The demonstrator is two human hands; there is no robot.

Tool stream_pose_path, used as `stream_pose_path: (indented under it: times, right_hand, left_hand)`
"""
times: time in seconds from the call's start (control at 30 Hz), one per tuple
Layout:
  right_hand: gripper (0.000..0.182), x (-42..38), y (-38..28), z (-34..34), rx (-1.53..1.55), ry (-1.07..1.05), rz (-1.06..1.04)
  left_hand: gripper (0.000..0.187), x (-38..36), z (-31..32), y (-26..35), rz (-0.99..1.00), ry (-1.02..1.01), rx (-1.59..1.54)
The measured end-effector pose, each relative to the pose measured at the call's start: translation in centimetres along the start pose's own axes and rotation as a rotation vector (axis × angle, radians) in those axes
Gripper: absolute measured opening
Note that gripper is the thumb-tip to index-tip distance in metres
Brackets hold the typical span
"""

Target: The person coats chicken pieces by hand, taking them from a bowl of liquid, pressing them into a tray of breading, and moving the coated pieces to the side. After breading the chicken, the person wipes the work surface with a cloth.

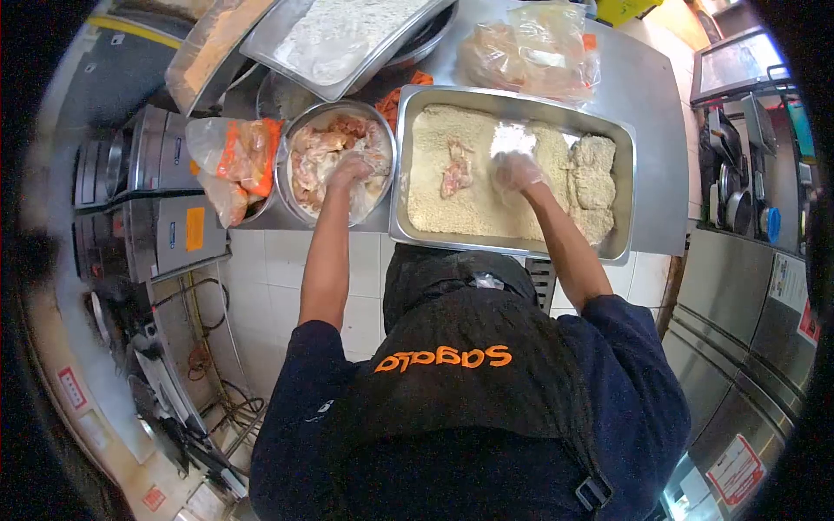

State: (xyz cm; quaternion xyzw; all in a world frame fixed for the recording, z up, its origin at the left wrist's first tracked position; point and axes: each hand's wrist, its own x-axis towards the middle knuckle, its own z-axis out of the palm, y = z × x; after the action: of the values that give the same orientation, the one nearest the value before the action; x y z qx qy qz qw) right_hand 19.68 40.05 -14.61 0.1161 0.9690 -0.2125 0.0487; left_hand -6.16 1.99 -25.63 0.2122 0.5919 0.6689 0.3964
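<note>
My left hand (349, 170) reaches into a round metal bowl (282, 165) of raw chicken pieces (320, 161) coated in pale, wet batter or flour. Its fingers are down among the pieces and mostly hidden. To the right, my right hand (516, 173) is at the crumbs (434, 213) inside a large steel tray (512, 247); a loose clear plastic glove seems to cover it, and its fingers are blurred. Left of that hand, one raw chicken piece (455, 169) lies bare on the crumbs. Several crumb-coated pieces (594, 178) lie along the tray's right end.
Plastic bags with orange print (239, 161) sit left of the bowl. A pan of white flour (339, 39) and a container of orange-brown powder (221, 43) stand behind. Clear bags (530, 52) lie beyond the tray on the steel table (656, 165). Steel equipment flanks both sides.
</note>
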Motion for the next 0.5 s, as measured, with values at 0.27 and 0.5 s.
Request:
stream_pose_path:
  times: [0.27, 0.5]
  right_hand:
    - [0.051, -8.5, -1.9, -3.6, -0.084, -0.408, 0.411]
    - [0.061, -7.8, -7.7, -2.8, 0.747, -0.42, 0.388]
  left_hand:
    - [0.028, -1.8, 9.6, 13.0, -0.312, 0.081, 1.515]
    - [0.027, -2.6, 5.0, 10.2, -0.231, 0.213, 0.883]
